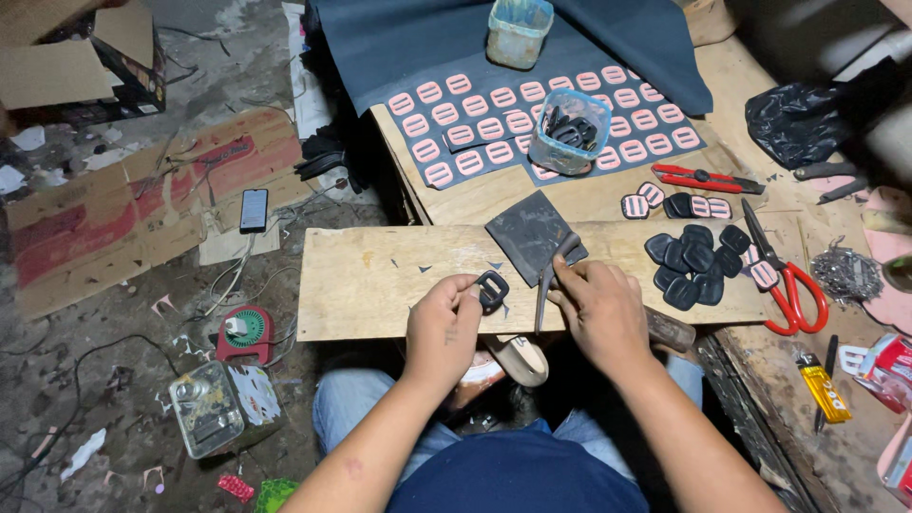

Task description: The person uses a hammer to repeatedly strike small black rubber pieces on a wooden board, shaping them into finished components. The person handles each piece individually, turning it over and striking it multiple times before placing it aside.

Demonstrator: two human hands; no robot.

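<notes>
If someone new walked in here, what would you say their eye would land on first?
Probably the rows of pink pieces laid out on dark sheet at the top of the bench. Next, the two hands at the wooden board: the left hand holds a small black buckle, the right hand a thin metal tool. Red-handled scissors lie to the right.
</notes>
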